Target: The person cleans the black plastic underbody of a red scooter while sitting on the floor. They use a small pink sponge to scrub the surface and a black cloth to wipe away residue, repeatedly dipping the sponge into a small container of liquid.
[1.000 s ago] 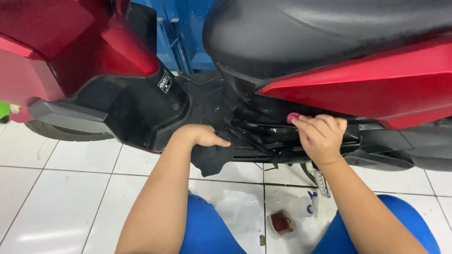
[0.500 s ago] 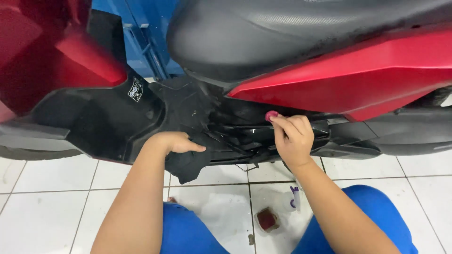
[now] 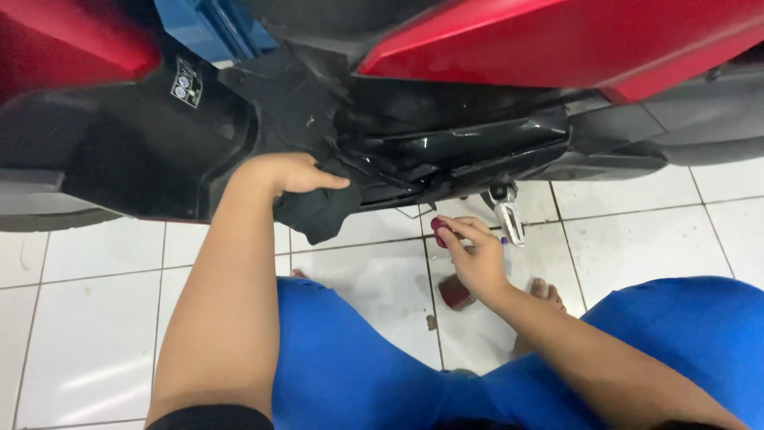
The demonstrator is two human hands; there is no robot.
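I see L hand (image 3: 288,174) gripping edge of black scooter panel (image 3: 318,209), fingers curled on it. R hand (image 3: 475,256) low over white tile floor (image 3: 87,318), fingertips pinching small dark-red tool (image 3: 439,230), just beside metal footpeg (image 3: 507,213). Red side fairing (image 3: 557,40) above.

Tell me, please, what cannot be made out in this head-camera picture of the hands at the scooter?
- Left hand: its fingertips are tucked behind the black panel; the grip is hidden.
- Right hand: the dark red item in its fingers is mostly covered; its kind is unclear.
- Small dark red object on the floor: partly behind the right hand, blurred.
- Scooter's red bodywork: cut off by the top edge.
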